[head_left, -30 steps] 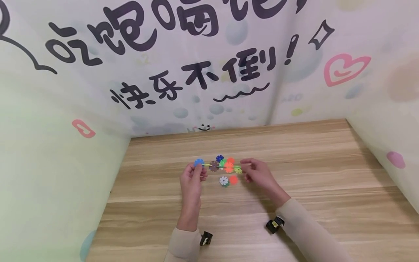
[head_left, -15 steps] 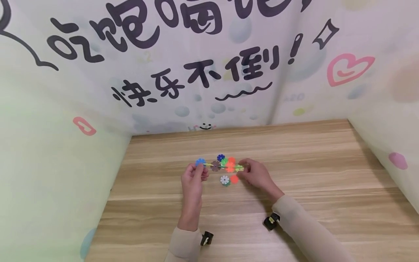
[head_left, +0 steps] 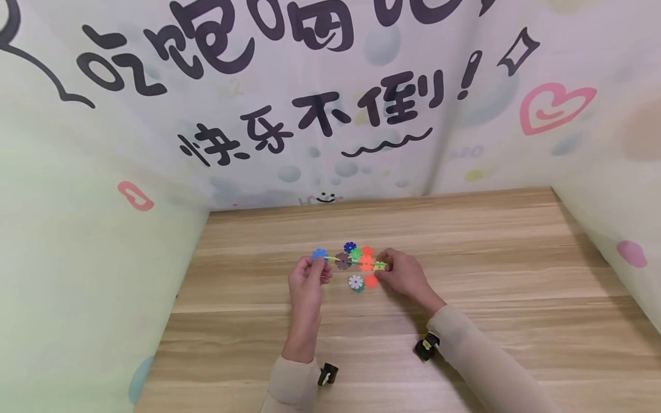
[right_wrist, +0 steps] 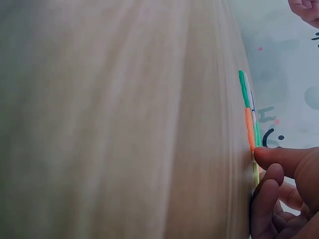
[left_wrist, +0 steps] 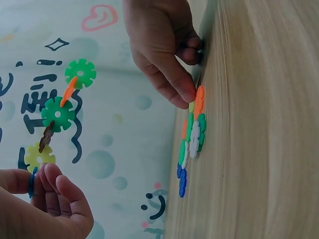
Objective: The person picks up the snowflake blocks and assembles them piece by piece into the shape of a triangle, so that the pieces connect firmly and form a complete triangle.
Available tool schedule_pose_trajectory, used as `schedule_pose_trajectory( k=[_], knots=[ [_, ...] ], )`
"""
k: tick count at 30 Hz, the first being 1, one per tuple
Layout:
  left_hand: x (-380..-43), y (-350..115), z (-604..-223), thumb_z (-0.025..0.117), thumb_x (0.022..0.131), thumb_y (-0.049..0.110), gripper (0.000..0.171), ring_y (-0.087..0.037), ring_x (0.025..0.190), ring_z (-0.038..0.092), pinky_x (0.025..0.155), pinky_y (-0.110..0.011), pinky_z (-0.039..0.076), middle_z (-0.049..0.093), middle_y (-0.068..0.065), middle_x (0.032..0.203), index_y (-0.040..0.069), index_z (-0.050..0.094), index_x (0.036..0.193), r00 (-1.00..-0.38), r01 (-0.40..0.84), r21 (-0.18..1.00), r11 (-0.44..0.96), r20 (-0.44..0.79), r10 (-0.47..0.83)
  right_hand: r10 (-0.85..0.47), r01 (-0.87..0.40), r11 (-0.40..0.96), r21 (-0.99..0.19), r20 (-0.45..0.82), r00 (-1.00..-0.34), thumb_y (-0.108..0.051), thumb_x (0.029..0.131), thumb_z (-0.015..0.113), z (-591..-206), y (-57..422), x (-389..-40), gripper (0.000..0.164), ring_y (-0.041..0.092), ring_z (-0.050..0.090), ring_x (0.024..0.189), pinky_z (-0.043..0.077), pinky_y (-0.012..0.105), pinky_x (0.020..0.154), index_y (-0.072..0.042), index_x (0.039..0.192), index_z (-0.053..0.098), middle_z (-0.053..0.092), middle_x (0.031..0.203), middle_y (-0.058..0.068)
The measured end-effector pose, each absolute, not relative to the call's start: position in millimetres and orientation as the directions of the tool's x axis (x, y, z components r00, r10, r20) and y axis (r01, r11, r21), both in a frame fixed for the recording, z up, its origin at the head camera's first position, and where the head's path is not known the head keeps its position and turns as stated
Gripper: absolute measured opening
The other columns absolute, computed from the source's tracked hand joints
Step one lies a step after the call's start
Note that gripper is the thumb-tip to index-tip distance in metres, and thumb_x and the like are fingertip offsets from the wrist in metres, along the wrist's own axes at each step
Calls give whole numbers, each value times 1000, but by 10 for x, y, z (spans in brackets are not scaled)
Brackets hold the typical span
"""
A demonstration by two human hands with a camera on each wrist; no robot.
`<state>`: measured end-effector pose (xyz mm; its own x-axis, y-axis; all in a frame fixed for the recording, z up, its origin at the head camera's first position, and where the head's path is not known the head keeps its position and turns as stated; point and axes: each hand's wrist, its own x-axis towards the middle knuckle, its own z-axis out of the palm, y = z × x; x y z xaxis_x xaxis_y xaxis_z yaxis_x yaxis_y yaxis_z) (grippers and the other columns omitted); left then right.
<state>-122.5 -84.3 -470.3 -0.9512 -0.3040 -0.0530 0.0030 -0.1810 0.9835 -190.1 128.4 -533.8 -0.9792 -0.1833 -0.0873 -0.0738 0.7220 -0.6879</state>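
My left hand (head_left: 306, 287) pinches a blue notched disc (head_left: 319, 254) at one end of a chain of interlocking discs. Beyond it in the left wrist view come a yellow disc (left_wrist: 40, 158), a brown disc (left_wrist: 46, 137), a green disc (left_wrist: 58, 114), an orange disc (left_wrist: 69, 92) and another green disc (left_wrist: 80, 73). The chain is held up above the table. My right hand (head_left: 408, 276) is down at the tabletop, thumb and finger on either side of a yellow-green disc (head_left: 380, 266). In the right wrist view the fingers partly hide that disc (right_wrist: 255, 174).
Several loose discs lie flat on the wooden table (head_left: 248, 321), among them a white disc (head_left: 356, 281), an orange disc (head_left: 371, 281) and a dark blue disc (head_left: 350, 247). Behind the table stands a printed white backdrop (head_left: 268, 172), with side panels left and right.
My right hand has moved slightly left and its thumb and finger have closed in on the yellow-green disc. My left hand keeps holding the chain by the blue disc. The head view has shifted slightly.
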Motion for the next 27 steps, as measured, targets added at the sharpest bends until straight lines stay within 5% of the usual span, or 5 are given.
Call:
schedule_pose_trajectory(
  k=[27],
  knots=[
    [-1209, -827, -4689, 56, 102, 15, 18, -16, 74, 62, 69, -27, 54, 65, -9, 84, 1, 60, 93, -951, -8, 983, -185, -65, -303, -201, -93, 732, -675, -83, -976, -19, 84, 81, -5333, 1314, -1875, 33, 22, 51, 75, 43, 34, 64, -12, 102, 54, 56, 83, 5]
  ],
)
